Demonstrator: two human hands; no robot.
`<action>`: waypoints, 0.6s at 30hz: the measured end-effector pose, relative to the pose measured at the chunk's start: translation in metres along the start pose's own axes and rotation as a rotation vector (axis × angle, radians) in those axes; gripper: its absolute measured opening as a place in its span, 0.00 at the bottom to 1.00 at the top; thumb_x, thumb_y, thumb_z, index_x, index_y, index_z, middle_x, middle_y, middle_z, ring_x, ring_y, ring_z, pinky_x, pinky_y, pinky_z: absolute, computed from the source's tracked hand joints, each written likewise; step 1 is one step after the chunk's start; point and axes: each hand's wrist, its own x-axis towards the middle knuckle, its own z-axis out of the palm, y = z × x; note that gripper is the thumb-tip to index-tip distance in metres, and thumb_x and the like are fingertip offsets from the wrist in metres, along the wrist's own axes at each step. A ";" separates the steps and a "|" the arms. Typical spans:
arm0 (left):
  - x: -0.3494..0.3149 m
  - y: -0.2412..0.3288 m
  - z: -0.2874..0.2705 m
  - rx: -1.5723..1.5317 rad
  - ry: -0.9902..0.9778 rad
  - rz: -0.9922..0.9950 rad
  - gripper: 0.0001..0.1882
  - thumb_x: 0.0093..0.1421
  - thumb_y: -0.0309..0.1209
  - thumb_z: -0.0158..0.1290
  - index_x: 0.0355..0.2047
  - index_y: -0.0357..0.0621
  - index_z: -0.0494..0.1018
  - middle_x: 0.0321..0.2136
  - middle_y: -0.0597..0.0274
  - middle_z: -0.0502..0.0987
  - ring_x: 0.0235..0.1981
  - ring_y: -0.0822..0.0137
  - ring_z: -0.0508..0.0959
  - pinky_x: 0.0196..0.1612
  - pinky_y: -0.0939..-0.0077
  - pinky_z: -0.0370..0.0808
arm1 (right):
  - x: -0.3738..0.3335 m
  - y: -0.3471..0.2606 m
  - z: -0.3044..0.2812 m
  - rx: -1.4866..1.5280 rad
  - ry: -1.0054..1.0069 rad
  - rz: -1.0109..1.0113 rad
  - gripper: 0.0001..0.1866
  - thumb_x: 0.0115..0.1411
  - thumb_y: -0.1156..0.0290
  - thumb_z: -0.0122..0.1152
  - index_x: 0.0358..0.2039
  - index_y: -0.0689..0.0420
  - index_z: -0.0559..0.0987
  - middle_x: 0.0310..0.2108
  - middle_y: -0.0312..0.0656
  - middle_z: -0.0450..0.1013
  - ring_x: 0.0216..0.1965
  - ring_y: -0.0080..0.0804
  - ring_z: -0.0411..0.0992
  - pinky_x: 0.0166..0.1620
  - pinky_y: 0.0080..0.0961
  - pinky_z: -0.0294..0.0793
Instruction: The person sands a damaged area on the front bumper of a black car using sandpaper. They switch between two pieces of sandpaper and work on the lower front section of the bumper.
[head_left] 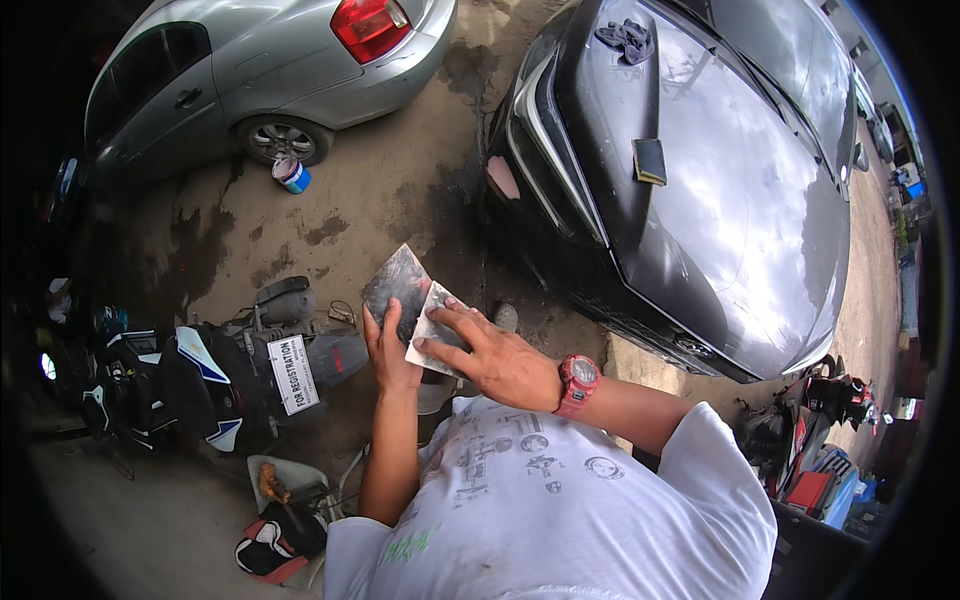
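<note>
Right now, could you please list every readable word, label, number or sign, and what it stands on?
Wording itself I leave uncopied.
White plate on the motorcycle: large black lettering, readable; smaller lines blurred.
White shirt: grey print, too small.
Blue-labelled can: too small.
Red watch: face unreadable.
Dark sheet and pale sheet: no text visible.

Mottled grey sheet, whitish piece

Open ground ahead of the hands, dark car blocking the right, motorcycle blocking the left
</note>
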 end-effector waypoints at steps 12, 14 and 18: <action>0.131 0.008 0.132 0.101 0.008 0.129 0.32 0.79 0.31 0.55 0.78 0.40 0.58 0.69 0.52 0.72 0.65 0.61 0.76 0.68 0.63 0.74 | 0.088 0.170 -0.105 -0.383 0.017 -0.006 0.27 0.69 0.67 0.61 0.69 0.38 0.77 0.71 0.45 0.69 0.78 0.61 0.60 0.74 0.84 0.53; 0.146 0.016 0.144 0.040 -0.063 0.102 0.29 0.80 0.32 0.54 0.76 0.38 0.60 0.66 0.53 0.74 0.64 0.62 0.76 0.67 0.66 0.73 | 0.101 0.193 -0.119 -0.413 0.084 0.119 0.26 0.68 0.67 0.63 0.67 0.40 0.80 0.70 0.45 0.70 0.78 0.60 0.61 0.74 0.83 0.52; 0.180 0.012 0.170 0.408 -0.296 0.157 0.28 0.81 0.32 0.53 0.75 0.36 0.61 0.65 0.52 0.75 0.63 0.64 0.76 0.66 0.66 0.74 | 0.125 0.218 -0.124 -0.359 0.186 0.076 0.25 0.68 0.66 0.63 0.66 0.41 0.81 0.70 0.43 0.71 0.77 0.57 0.63 0.74 0.83 0.51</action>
